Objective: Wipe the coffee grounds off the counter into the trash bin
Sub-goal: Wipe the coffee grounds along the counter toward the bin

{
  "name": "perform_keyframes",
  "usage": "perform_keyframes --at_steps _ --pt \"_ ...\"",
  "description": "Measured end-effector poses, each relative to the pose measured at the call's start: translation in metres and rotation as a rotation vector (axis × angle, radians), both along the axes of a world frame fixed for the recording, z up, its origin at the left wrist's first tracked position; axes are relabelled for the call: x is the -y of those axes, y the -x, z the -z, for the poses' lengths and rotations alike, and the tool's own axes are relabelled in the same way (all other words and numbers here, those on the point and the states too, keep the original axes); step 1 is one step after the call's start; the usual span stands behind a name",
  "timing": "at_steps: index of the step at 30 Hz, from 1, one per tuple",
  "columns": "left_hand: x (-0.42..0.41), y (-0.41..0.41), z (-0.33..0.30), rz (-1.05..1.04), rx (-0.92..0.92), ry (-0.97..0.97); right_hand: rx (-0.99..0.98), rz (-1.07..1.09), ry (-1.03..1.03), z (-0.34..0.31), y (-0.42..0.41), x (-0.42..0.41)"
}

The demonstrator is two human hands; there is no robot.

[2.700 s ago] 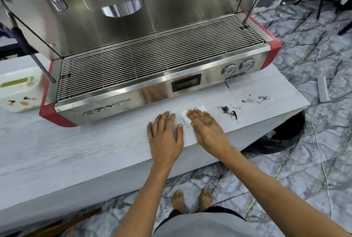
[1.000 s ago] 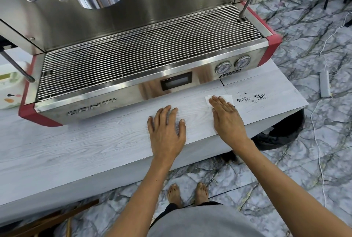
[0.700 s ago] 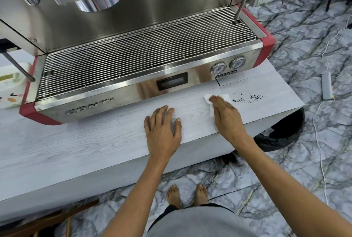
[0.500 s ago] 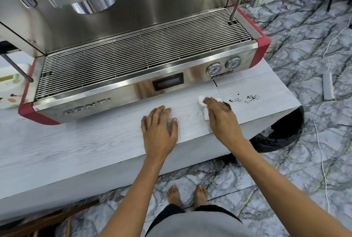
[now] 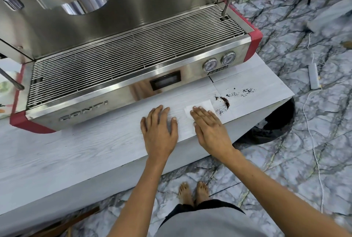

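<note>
Counter [image 5: 76,152]: pale grey wood-grain top, running from lower left to a corner at right, over a marble-patterned floor [image 5: 285,160]. Largest item on it is a stainless espresso machine [image 5: 123,49] with red end caps, a wire drip grate and two round gauges on its front panel.

Trash bin [image 5: 276,124]: black-lined, on the floor beneath the counter's right end, partly hidden by the counter edge.

Left hand [image 5: 159,131]: flat on the counter, palm down, fingers straight and slightly spread, holding nothing.

Right hand [image 5: 209,128]: just beside the left, palm down, fingers straight and together, pressing on a white tissue [image 5: 204,106]. Tissue lies flat on the counter; its far edge and right corner show beyond the fingertips.

Coffee grounds [image 5: 224,102]: on the counter, right of the tissue, in front of the machine's gauges.
- curved dark streak, densest patch, just beside the tissue's right corner
- small scatter below it, close to the right hand's little finger
- thin line of specks farther right, toward the counter's end, apart from the tissue

White power strip [image 5: 313,76] with cable lies on the floor at right. Bare feet [image 5: 193,193] stand on the floor below the counter edge.
</note>
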State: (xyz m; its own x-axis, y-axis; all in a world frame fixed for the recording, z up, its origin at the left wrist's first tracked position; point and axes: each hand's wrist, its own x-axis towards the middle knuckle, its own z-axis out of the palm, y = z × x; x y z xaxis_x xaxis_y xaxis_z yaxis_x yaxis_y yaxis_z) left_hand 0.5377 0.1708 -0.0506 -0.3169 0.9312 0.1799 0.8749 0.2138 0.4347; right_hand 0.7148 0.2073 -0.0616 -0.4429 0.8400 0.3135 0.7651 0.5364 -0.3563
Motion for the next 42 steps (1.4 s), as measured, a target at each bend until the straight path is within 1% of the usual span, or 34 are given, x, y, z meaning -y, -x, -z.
perform_keyframes --at_steps 15,20,28,42 --pt "0.001 0.002 0.001 0.025 0.005 0.024 -0.012 0.058 -0.001 0.002 -0.020 -0.008" --pt "-0.002 0.000 0.000 0.007 0.044 0.021 -0.023 0.073 -0.003 0.002 -0.027 -0.013" --pt "-0.014 -0.020 -0.004 0.020 0.102 0.043 -0.032 0.071 0.001 0.001 -0.042 -0.021" --pt "-0.026 -0.047 -0.004 0.047 0.099 0.044 -0.041 0.095 0.033 0.002 -0.061 -0.034"
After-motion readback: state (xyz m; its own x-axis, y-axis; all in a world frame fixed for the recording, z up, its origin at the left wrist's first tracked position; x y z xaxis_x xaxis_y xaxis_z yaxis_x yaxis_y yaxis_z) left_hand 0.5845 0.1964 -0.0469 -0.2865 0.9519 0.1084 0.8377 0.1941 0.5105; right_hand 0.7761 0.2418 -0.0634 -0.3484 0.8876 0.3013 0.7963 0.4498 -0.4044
